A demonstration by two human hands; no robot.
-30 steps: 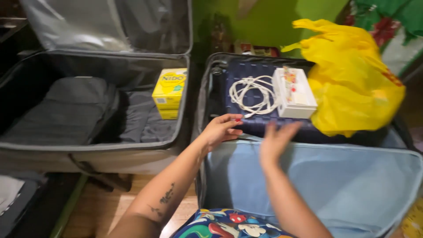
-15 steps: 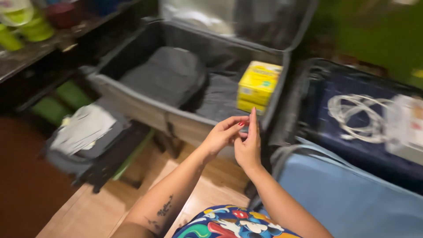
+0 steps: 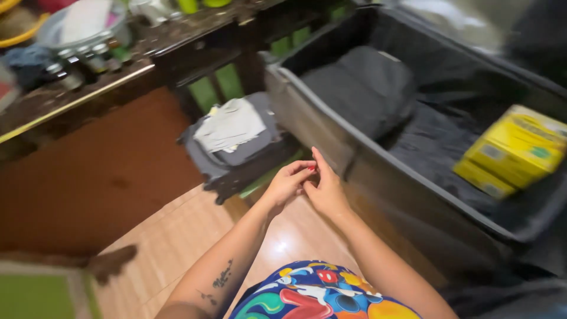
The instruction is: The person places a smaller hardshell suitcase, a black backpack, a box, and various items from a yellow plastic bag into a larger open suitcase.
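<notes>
My left hand (image 3: 284, 183) and my right hand (image 3: 323, 188) meet in front of me, fingertips touching, over the wooden floor. The left fingers pinch at the right hand's fingers; I cannot make out anything held between them. Just beyond them runs the near wall of an open grey suitcase (image 3: 331, 133). Inside it lie a dark folded garment (image 3: 363, 85) and a yellow box (image 3: 515, 150) at the right.
A small dark bag with a pale cloth on top (image 3: 233, 136) sits on the floor left of the suitcase. A cluttered dark shelf (image 3: 88, 65) runs along the upper left. A reddish-brown mat (image 3: 88, 189) covers the floor at left.
My view has swung left, away from the blue suitcase with the cable, white box and yellow bag. My hands left that suitcase and came together in front of me.
</notes>
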